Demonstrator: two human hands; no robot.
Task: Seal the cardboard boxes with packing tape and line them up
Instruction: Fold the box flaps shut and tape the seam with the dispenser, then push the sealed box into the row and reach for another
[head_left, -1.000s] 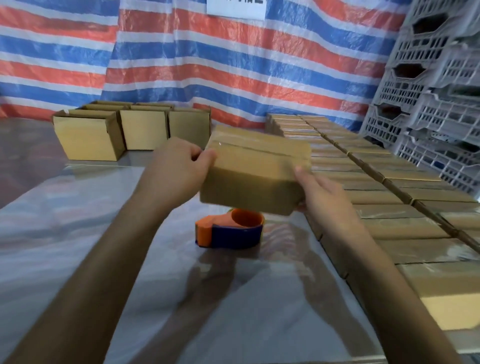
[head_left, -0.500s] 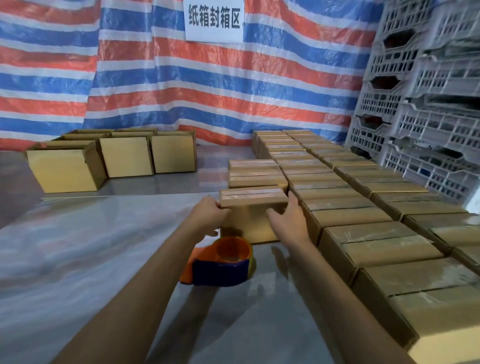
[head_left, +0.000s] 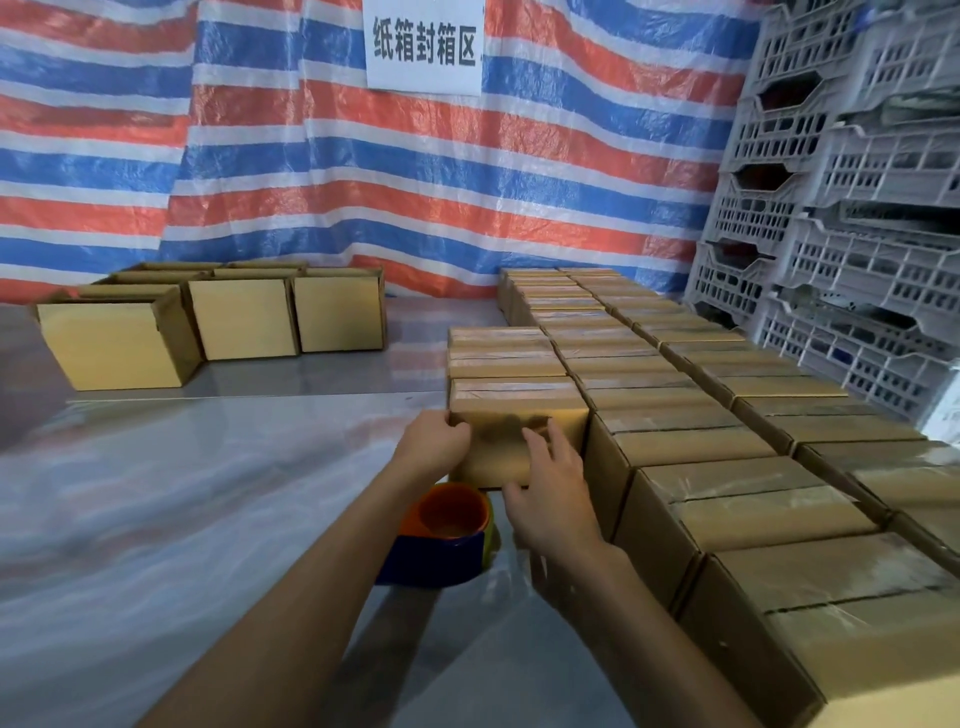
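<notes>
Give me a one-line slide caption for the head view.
Left hand grips and right hand presses a taped box beside the sealed rows; dispenser nearby, open boxes far left.

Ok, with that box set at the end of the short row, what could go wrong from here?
1. The tape dispenser sits just in front of the box, close under both hands; pulling them back could knock it.
2. The left hand grips one top corner while the right hand lies flat on the front face. An uneven push might leave the box skewed against the neighbouring row.
</notes>
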